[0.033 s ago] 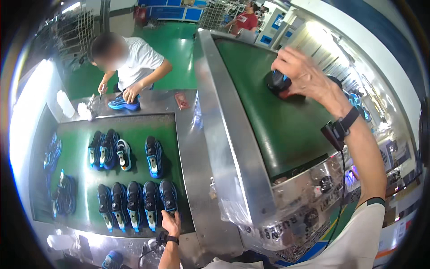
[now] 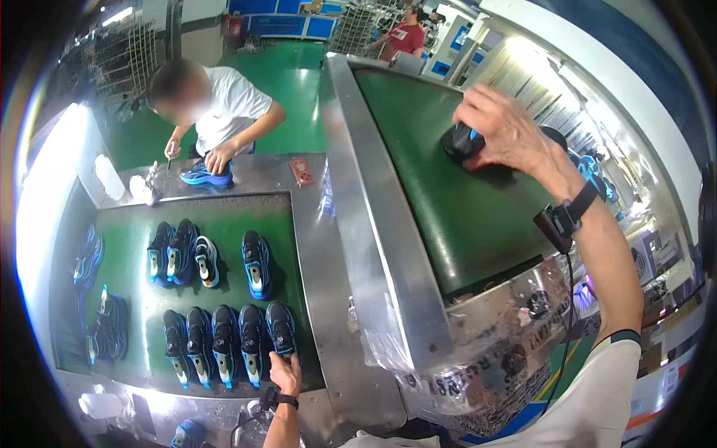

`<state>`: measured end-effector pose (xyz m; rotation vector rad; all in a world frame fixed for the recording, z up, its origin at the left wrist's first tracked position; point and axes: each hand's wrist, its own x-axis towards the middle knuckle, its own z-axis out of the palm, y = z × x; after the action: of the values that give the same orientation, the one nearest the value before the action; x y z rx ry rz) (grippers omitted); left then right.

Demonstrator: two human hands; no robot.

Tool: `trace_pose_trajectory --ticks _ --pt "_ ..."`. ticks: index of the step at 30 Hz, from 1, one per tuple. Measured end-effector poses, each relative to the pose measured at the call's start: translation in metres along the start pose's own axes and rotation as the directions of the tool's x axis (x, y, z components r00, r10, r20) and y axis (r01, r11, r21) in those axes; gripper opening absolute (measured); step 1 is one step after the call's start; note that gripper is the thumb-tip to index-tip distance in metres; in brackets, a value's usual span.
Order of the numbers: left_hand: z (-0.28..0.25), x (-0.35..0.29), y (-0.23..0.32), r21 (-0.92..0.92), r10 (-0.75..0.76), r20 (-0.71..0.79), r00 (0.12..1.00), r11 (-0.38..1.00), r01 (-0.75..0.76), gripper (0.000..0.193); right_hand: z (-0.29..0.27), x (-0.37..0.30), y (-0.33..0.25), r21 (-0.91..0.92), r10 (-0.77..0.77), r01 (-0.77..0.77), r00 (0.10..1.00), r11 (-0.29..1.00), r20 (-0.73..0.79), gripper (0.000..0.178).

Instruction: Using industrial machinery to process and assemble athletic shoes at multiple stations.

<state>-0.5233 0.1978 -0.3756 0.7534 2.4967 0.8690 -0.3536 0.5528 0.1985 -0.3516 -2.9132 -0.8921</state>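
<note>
On the raised green belt (image 2: 418, 172) to the right, my right hand (image 2: 511, 134) is closed round a black shoe (image 2: 463, 142) with a bit of blue. The hand hides much of that shoe. My left hand (image 2: 286, 373) grips the heel of a black-and-blue sports shoe (image 2: 281, 328), the rightmost in the near row on the lower green belt. Beside it, in that same row, stand several matching shoes (image 2: 224, 340), toes pointing away from me. Farther back on this belt are a single shoe (image 2: 255, 265) and a cluster of shoes (image 2: 179, 250).
A metal side wall (image 2: 388, 216) separates the two belts. Across the lower belt, a co-worker (image 2: 231, 104) holds a blue shoe (image 2: 207, 174) and a thin tool. A red packet (image 2: 302, 172) lies on the metal ledge. More shoes (image 2: 594, 175) stand beyond my right wrist.
The view has shifted slightly. My right hand, blurred before, now shows more sharply with its shoe in nearly the same place. My left hand stays on the same heel.
</note>
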Motion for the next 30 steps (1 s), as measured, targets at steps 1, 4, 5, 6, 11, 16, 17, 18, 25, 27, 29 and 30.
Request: trace_pose_trajectory --ticks 1,4,5,6,11,16,17,18,25,27,29,30 --pt "0.004 0.002 -0.002 -0.008 0.021 -0.009 1.000 1.000 -0.021 0.042 -0.007 -0.013 -0.003 0.013 0.019 -0.019 1.000 1.000 -0.008 0.055" --pt "0.000 0.003 -0.005 -0.050 -0.006 0.066 0.998 0.999 0.009 0.047 -0.023 -0.056 -0.005 -0.010 0.067 -0.067 0.998 0.998 -0.009 0.058" --pt "-0.002 0.002 -0.005 -0.059 0.015 0.058 0.998 0.998 -0.012 0.047 -0.031 -0.072 -0.004 -0.055 0.093 -0.092 0.996 0.994 0.013 0.059" --pt "-0.005 -0.001 -0.007 -0.145 0.058 0.126 0.990 0.989 -0.040 0.049 -0.040 -0.088 -0.001 -0.070 0.104 -0.103 0.995 0.992 0.002 0.059" --pt "-0.018 -0.055 0.013 -0.142 0.654 0.039 0.756 0.752 -0.644 0.061 -0.120 -0.188 0.012 -0.111 0.483 -0.520 0.840 0.847 -0.248 0.058" --pt "-0.096 -0.172 0.172 -0.559 0.565 0.824 0.049 0.797 0.229 0.059 -0.247 -0.303 -0.040 0.249 0.723 -0.761 0.378 0.598 -0.578 0.053" --pt "-0.105 -0.195 0.198 -0.542 0.607 0.785 -0.125 0.770 0.336 0.063 -0.261 -0.322 -0.056 0.293 0.716 -0.755 0.316 0.587 -0.622 0.053" --pt "-0.119 -0.216 0.228 -0.560 0.654 0.724 -0.220 0.743 0.367 0.070 -0.276 -0.341 -0.076 0.389 0.758 -0.733 0.260 0.558 -0.598 0.053" --pt "-0.119 -0.398 0.368 -0.266 0.731 0.210 -0.650 0.682 0.681 0.097 -0.289 -0.519 -0.263 0.562 0.938 -0.819 -0.278 -0.118 -0.207 0.048" --pt "-0.120 -0.458 0.342 -0.079 0.575 0.154 -0.804 0.818 0.570 0.090 -0.299 -0.536 -0.347 0.655 0.933 -0.723 -0.352 -0.219 -0.076 0.039" --pt "-0.112 -0.508 0.303 -0.056 0.412 0.196 -0.890 0.910 0.410 0.074 -0.292 -0.588 -0.433 0.729 0.819 -0.554 -0.574 -0.403 0.017 0.040" --pt "-0.126 -0.532 0.292 -0.047 0.307 0.328 -0.893 0.950 0.309 0.070 -0.297 -0.602 -0.478 0.732 0.768 -0.542 -0.640 -0.412 -0.042 0.043"
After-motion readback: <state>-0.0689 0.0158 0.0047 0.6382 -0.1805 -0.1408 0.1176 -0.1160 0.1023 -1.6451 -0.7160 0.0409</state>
